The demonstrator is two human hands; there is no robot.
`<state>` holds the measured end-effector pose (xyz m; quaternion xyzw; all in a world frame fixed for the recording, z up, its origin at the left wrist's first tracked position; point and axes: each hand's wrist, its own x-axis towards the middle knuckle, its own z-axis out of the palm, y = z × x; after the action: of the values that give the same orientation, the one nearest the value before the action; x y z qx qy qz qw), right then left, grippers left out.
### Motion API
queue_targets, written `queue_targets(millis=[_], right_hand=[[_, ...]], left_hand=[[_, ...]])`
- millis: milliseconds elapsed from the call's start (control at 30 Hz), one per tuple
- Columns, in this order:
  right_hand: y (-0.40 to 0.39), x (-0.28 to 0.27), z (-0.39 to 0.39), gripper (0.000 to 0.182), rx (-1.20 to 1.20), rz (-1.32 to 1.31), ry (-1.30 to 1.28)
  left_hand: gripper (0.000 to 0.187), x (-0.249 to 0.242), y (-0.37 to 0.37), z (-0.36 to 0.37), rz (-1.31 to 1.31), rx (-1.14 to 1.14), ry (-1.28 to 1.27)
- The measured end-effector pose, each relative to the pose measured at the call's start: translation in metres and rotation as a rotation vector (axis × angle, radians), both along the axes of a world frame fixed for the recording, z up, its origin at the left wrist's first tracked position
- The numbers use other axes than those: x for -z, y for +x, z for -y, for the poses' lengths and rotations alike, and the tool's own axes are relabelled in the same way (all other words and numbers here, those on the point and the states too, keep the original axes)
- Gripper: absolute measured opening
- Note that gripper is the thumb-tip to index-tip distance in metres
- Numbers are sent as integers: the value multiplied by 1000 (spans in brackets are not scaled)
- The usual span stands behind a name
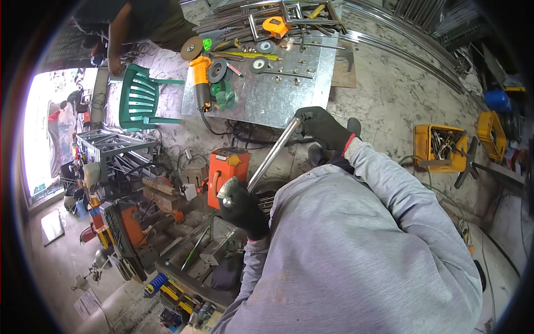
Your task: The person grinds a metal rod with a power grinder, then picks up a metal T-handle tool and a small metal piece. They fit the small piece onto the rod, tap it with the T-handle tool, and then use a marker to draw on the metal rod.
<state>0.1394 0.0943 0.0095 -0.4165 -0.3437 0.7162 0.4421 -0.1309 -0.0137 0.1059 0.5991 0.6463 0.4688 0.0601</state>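
Both your left hand (243, 210) and right hand (328, 130) clasp the metal tube (273, 155), positioning it, seemingly, with steady control needed next!

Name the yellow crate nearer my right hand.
The yellow crate holding loose metal pieces is nearer your right hand; the other crate sits farther away, beyond it.

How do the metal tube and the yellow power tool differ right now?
The metal tube is plain silver; the yellow power tool has a black end. The tube is gripped in the right hand; the tool lies unheld on the worktable. Both are elongated.
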Motion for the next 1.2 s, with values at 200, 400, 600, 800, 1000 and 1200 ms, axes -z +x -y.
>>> queue_targets(millis=[200, 400, 600, 800, 1000, 1200], right_hand=[[2, -7, 1, 13, -8, 13, 6], [-4, -5, 2, 22, -8, 92, 70], [-9, -33, 13, 34, -1, 116, 5], [4, -46, -2, 40, 113, -98, 9], [6, -70, 4, 36, 173, 160, 25], [9, -102, 14, 36, 127, 625, 166]], left_hand=[[26, 11, -1, 4, 196, -1, -73], [20, 4, -11, -5, -141, 77, 27], [12, -28, -34, -8, 14, 113, -96], [17, -21, -79, -7, -88, 124, -215], [28, -5, -77, -1, 1041, 34, -318], [27, -1, -65, -7, 1237, -147, -366]])
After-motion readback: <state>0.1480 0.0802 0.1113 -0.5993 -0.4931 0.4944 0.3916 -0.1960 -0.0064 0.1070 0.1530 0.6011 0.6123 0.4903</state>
